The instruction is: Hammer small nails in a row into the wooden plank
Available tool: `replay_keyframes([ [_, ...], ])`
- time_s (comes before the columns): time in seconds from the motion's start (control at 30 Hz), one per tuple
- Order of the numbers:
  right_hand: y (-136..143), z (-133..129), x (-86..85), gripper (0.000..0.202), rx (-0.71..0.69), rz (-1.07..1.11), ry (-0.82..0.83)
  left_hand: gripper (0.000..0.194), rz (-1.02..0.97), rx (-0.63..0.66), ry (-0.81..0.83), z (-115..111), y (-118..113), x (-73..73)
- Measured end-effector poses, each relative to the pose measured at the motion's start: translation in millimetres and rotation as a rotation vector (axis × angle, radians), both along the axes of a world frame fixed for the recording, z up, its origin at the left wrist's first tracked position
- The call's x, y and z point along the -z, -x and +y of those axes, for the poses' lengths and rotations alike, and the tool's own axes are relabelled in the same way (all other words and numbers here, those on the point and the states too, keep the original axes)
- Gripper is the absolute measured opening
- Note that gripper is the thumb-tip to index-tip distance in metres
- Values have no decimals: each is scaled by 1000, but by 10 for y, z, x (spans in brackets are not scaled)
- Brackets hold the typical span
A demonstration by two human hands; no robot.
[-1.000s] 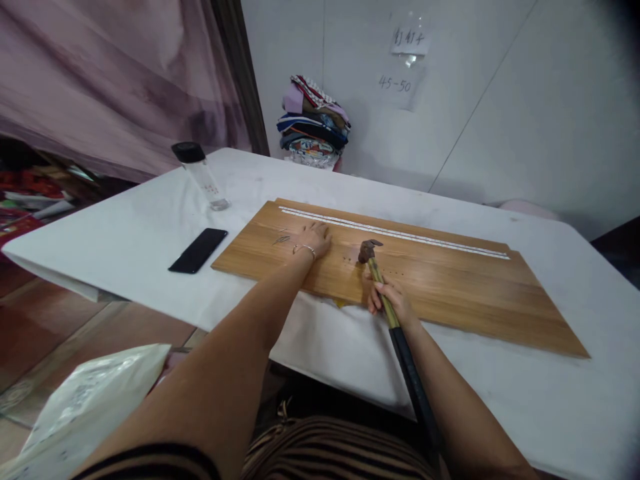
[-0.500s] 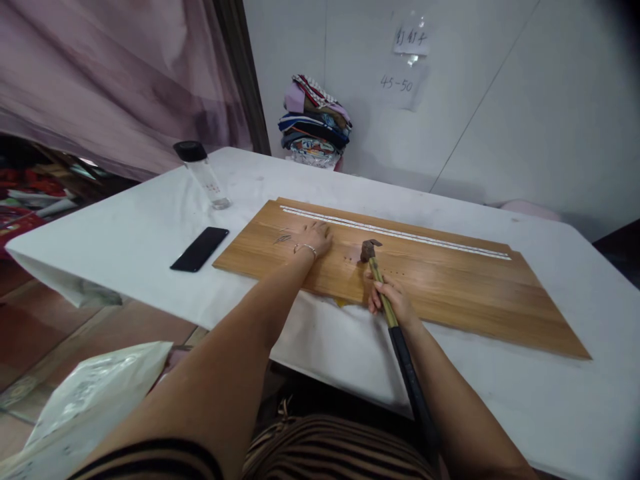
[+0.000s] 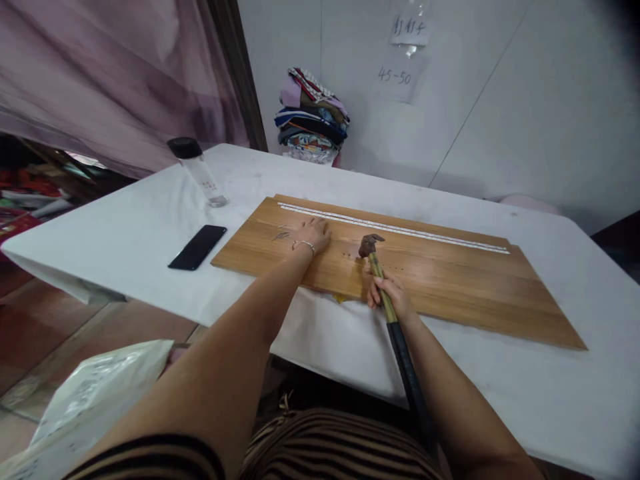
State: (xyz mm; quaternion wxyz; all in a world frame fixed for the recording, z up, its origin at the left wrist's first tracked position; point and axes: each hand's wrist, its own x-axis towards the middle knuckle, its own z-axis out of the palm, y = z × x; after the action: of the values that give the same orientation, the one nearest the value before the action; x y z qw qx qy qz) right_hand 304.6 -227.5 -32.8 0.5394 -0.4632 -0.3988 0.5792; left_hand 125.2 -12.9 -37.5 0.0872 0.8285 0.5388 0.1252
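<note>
A wooden board [image 3: 465, 287] lies flat across the table. My left hand [image 3: 314, 237] rests palm down on its left part, fingers spread, beside a few thin nails [image 3: 281, 235]. In my right hand [image 3: 387, 290], near the board's front edge, is the hammer [image 3: 385, 293], gripped high on the handle close to the head. The hammer's head is over the middle of the board, by a row of small nails or marks [image 3: 347, 255]. Two white measuring strips [image 3: 400, 229] run along the board's back side.
On the white table [image 3: 150, 213], left of the board, lie a black phone [image 3: 198, 247] and a clear bottle with a black lid [image 3: 203, 177]. Folded clothes [image 3: 313, 120] are stacked behind the table by the wall. A pale bag [image 3: 100, 380] is at the lower left.
The view has shifted slightly. Both hands keep nearly the same places on the board, and the hammer head is tilted slightly differently.
</note>
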Motion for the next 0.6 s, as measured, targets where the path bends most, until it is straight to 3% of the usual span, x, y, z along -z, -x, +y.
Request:
replay_keyframes([
  [0.17,-15,17,19,30,-7,-25,9,40,10,6,-14,8,8,15],
  [0.6,-7,19,8,40,-17,12,0,38,12,0,-24,15,7,19],
])
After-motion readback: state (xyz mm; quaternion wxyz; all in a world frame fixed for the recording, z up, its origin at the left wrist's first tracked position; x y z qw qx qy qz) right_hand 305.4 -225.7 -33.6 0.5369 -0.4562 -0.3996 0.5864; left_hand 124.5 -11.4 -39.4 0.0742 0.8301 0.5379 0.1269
